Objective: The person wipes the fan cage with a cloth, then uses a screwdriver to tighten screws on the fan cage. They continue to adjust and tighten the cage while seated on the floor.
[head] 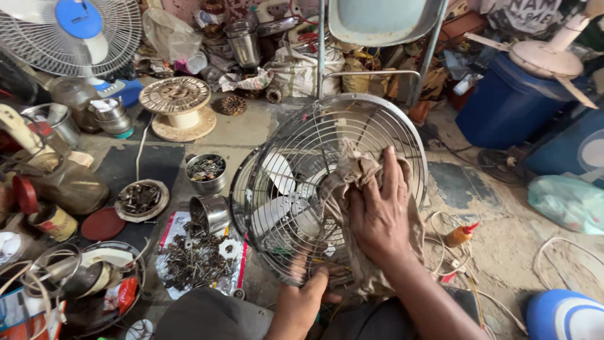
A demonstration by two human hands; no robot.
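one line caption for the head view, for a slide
Right hand presses a rag on a fan grille; left hand grips its lower rim.

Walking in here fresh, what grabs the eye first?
The round wire fan guard in the middle, with the right hand pressing a grubby cloth against it while the left hand grips its lower rim. Left of it, a heap of screws lies on the floor among metal cups.
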